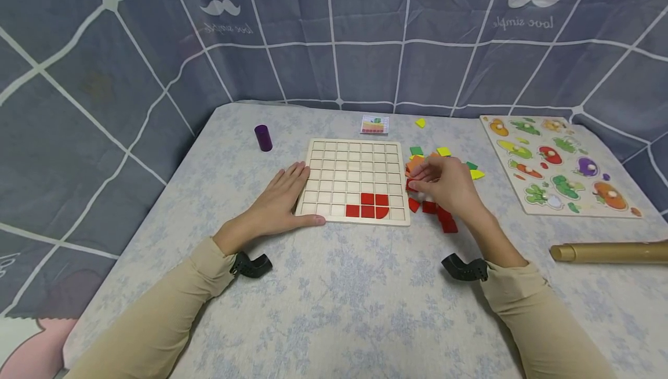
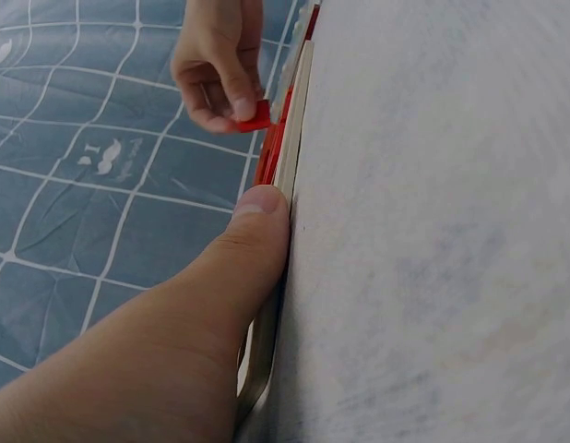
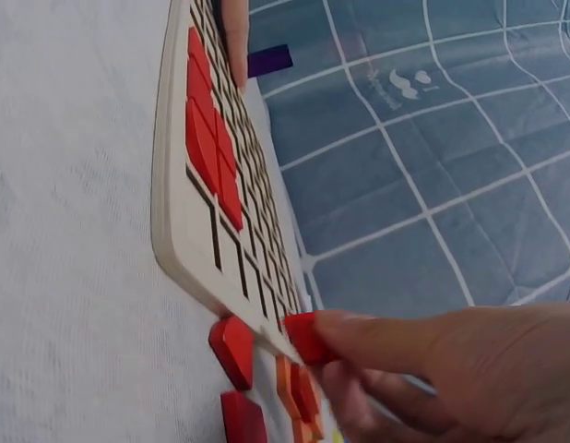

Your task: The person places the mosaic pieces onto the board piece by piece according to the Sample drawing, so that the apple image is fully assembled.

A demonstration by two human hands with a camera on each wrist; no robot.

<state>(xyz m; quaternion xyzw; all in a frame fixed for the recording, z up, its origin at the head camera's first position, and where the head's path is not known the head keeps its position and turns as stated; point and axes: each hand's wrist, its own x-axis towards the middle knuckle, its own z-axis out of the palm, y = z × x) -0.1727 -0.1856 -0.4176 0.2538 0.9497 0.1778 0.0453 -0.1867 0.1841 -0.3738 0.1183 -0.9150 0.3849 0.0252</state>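
A pale wooden grid board (image 1: 335, 174) lies on the table, with several red tiles (image 1: 367, 199) set in its lower right cells. One of them has a rounded corner. My left hand (image 1: 279, 200) rests against the board's left side, fingers straight and thumb along the front edge. Between thumb and fingers, my right hand (image 1: 453, 186) pinches a red square tile (image 3: 308, 338) just beyond the board's right edge. Loose red tiles (image 1: 447, 221) lie below that hand. Orange, yellow and green tiles (image 1: 416, 150) are partly hidden behind it.
A purple cylinder (image 1: 263, 138) stands at the back left. Behind the board is a small pattern card (image 1: 374, 124), with a stray yellow tile (image 1: 420, 123) beside it. At right lie a vegetable puzzle board (image 1: 532, 185) and a gold tube (image 1: 607, 252).
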